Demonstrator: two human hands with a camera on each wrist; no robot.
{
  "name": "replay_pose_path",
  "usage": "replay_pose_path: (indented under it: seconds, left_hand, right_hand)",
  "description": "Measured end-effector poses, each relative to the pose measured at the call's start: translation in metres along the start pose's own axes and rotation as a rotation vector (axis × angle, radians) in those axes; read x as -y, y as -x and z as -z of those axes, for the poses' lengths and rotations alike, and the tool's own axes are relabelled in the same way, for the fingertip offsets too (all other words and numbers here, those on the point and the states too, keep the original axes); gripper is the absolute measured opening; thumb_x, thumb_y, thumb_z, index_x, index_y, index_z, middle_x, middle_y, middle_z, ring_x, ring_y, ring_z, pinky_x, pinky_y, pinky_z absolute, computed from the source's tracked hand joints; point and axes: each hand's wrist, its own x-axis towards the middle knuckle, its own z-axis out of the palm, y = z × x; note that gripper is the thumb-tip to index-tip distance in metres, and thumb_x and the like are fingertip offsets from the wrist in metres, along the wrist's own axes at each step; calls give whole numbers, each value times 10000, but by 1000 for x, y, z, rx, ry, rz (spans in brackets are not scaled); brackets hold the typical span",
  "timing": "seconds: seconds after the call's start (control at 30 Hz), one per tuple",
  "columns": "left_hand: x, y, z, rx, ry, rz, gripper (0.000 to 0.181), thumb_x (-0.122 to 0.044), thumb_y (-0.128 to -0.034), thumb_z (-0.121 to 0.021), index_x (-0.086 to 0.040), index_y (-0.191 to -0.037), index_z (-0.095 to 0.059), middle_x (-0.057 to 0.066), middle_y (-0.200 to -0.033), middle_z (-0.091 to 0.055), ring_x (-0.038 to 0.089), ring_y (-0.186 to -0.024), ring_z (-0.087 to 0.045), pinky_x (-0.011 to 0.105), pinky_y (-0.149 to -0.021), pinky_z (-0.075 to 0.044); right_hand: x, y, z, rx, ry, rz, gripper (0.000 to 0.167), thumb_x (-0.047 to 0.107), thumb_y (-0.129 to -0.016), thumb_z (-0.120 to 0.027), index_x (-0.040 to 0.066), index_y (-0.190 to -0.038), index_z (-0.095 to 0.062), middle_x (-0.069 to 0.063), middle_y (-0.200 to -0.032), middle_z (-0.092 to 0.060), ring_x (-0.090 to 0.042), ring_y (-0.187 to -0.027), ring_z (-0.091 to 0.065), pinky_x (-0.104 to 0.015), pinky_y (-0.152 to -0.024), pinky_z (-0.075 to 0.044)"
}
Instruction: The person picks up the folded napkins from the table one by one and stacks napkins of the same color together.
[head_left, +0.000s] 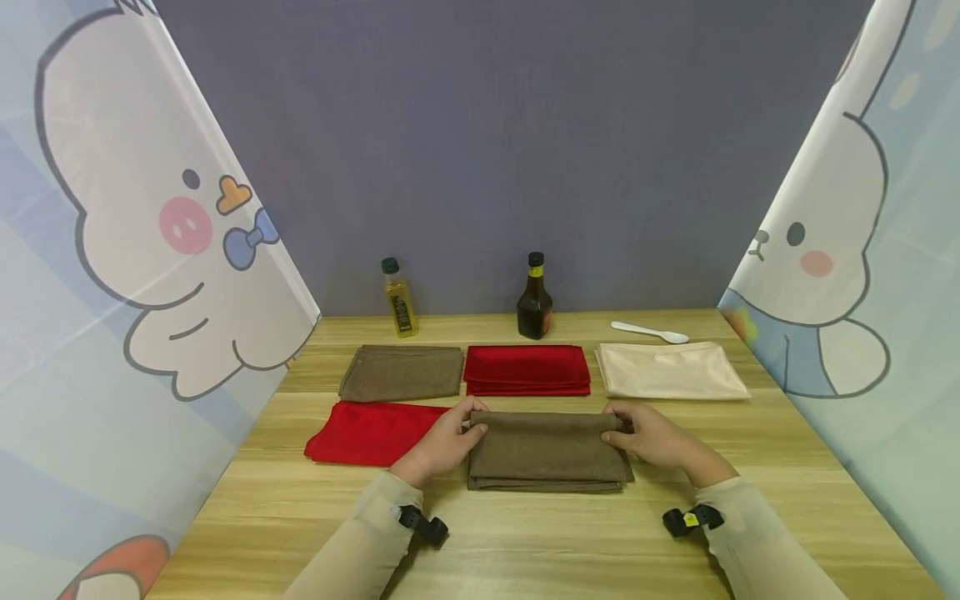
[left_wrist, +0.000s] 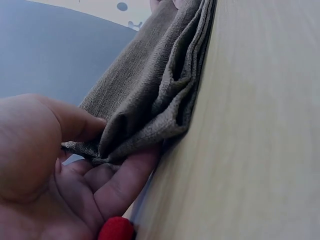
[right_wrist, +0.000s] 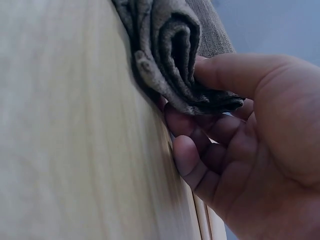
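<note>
A folded brown cloth (head_left: 547, 450) lies on the wooden table in front of the person, its layers stacked. At its far left corner the left hand (head_left: 450, 442) pinches the edge, thumb on top and fingers beneath. The right hand (head_left: 651, 437) pinches the far right corner the same way. In the left wrist view the thumb and fingers of the left hand (left_wrist: 75, 170) hold the cloth's folded layers (left_wrist: 145, 95). The right wrist view shows the right hand (right_wrist: 250, 125) gripping the rolled-looking end of the cloth (right_wrist: 170, 55), with fingertips under it near the tabletop.
Left of the brown cloth lies a red cloth (head_left: 375, 433). Behind are another brown cloth (head_left: 405, 372), a dark red cloth (head_left: 527, 369) and a cream cloth (head_left: 671, 371). An oil bottle (head_left: 400, 304), a dark sauce bottle (head_left: 535, 304) and a white spoon (head_left: 648, 332) are at the back.
</note>
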Motion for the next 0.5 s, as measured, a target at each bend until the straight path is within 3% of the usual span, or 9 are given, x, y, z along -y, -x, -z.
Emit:
replay_pose_path:
  seconds: [0.13, 0.23, 0.5]
  left_hand:
    - [1, 0, -2, 12, 53, 34, 195, -93, -1069, -597, -142, -1253, -554, 37, -876, -531, 141, -693, -538, 292, -641, -495]
    - [1, 1, -2, 24, 75, 54, 213, -101, -1088, -564, -135, -1295, -532, 40, -791, -505, 110, -512, -466, 268, -512, -446]
    - [1, 1, -2, 33, 126, 78, 268, -72, -1090, -545, -120, -1347, -489, 77, -925, -584, 132, -601, -525, 276, -537, -471]
  right_hand:
    - [1, -1, 0, -8, 19, 0, 125, 209, -1011, -729, 179, -1045, -613, 26, -884, -570, -122, -793, -535, -290, -674, -459]
    - [4, -1, 1, -13, 20, -10, 136, 233, -1026, -710, 174, -1083, -601, 16, -913, -568, -137, -817, -533, -298, -684, -451]
    - [9, -1, 0, -12, -19, -26, 163, 219, -1040, -688, 120, -1098, -572, -13, -894, -556, -146, -792, -527, -294, -660, -444]
